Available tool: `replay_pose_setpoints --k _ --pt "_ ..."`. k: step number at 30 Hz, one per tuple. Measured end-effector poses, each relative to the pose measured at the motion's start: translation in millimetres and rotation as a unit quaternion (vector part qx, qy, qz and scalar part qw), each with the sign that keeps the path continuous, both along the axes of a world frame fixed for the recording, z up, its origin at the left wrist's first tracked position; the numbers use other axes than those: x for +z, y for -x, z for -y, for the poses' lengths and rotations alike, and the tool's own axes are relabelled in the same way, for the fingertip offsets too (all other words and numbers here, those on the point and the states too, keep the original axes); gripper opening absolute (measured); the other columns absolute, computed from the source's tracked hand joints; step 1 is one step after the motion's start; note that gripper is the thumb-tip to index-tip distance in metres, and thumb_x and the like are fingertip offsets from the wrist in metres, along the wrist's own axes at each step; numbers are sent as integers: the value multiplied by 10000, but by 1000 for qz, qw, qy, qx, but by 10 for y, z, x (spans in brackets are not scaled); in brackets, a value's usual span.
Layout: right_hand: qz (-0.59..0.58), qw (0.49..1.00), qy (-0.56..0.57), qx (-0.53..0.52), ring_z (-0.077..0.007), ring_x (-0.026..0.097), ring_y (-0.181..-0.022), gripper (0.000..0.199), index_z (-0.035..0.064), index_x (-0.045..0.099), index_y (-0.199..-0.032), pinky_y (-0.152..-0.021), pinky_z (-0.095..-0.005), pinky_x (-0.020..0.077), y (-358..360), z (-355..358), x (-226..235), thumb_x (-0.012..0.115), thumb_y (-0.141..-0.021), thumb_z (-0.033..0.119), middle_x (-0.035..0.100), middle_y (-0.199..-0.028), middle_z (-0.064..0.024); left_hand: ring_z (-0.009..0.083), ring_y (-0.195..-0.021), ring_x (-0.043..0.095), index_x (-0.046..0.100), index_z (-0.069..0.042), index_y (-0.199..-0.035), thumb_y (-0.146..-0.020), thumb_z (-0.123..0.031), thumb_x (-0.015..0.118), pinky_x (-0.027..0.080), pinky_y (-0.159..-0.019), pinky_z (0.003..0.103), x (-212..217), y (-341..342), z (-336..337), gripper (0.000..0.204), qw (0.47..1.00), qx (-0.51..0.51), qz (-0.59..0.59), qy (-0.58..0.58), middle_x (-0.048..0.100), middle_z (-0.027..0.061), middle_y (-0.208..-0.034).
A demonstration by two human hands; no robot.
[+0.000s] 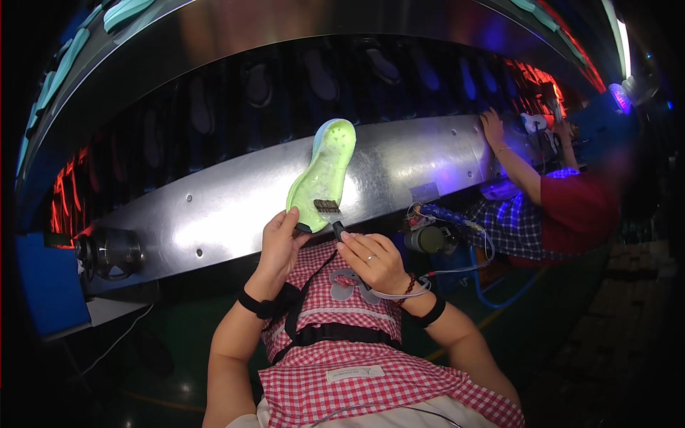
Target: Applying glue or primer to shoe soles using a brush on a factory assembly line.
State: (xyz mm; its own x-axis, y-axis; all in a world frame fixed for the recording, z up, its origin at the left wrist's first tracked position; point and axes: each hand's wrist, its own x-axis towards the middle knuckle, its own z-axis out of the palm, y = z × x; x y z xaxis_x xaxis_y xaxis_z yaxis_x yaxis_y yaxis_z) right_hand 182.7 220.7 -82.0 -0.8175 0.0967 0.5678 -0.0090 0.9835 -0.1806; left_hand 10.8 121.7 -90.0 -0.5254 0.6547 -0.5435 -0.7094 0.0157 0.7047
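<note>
My left hand (280,241) grips the near end of a light green shoe sole (328,167), thumb over its rim. The sole is tilted up above the steel ledge, its hollow inner face toward me, with whitish smears across its middle. In my right hand (376,262) is a flat brush (327,206) with a black handle. Its dark bristles lie against or just over the sole's near part; exact contact I cannot tell. A small black piece (303,228) shows beside my left fingers; its kind is unclear.
Beyond the steel ledge (235,192), a dark recess carries a row of soles (321,75), with red glow at both ends. A glass pot (118,253) stands at left. At right are a dark green jar (428,239), cables and a co-worker (578,210) with hands at the ledge.
</note>
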Motion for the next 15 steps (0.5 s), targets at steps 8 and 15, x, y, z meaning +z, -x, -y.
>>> replay_pose_setpoints --k 8,15 --pt "-5 1000 15 7 -250 601 -897 252 -13 618 -941 -784 -336 476 -77 -78 94 576 -710 76 609 -1016 -155 208 -871 601 482 60 -1035 -919 -172 456 527 -780 333 54 -26 -23 261 998 34 31 -50 576 146 -985" --pt "-19 999 37 8 -258 609 -867 235 -27 621 -914 -731 -328 495 -98 -107 162 585 -695 50 607 -1004 -165 189 -886 596 491 50 -1035 -917 -161 455 525 -767 299 40 -20 -23 244 998 45 40 -36 578 126 -993"
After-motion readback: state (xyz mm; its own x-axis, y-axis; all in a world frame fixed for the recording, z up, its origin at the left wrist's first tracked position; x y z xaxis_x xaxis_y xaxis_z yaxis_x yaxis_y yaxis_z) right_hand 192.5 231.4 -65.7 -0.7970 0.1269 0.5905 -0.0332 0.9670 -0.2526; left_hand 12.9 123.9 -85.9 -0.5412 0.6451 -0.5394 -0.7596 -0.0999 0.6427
